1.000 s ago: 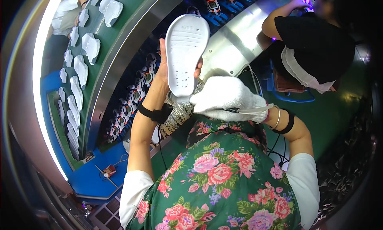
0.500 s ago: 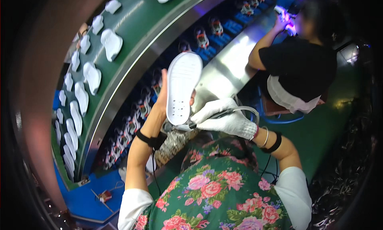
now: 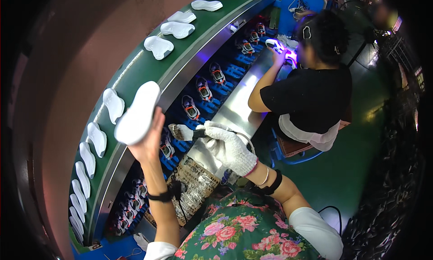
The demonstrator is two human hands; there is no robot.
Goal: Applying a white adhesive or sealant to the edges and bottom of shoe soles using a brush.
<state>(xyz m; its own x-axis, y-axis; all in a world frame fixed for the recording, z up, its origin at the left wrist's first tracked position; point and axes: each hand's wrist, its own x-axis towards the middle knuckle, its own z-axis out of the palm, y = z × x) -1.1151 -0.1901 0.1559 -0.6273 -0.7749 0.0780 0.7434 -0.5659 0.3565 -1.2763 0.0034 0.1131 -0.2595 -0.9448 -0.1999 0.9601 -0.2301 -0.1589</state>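
My bare left hand (image 3: 149, 143) grips a white shoe sole (image 3: 140, 111) from beneath, lifted at the edge of the green belt; part of the hand is hidden behind the sole. In my right hand (image 3: 232, 152), which wears a white knit glove, is a brush (image 3: 181, 132) with a dark handle and pale, stained bristles. A tube (image 3: 247, 139) curves out beside that glove. The bristles point left, toward the sole but apart from it.
More white soles (image 3: 87, 158) lie along the curved green belt (image 3: 131, 82). On the lower level, shoe uppers (image 3: 190, 107) stand in a row on blue holders. A plastic-covered board (image 3: 194, 188) lies before me. At right, a seated co-worker (image 3: 311, 88) holds a shoe under violet light.
My left hand has carried the sole leftward to the green belt and tilted it. My right hand has drawn left with the brush, whose bristles now show. The view has shifted.
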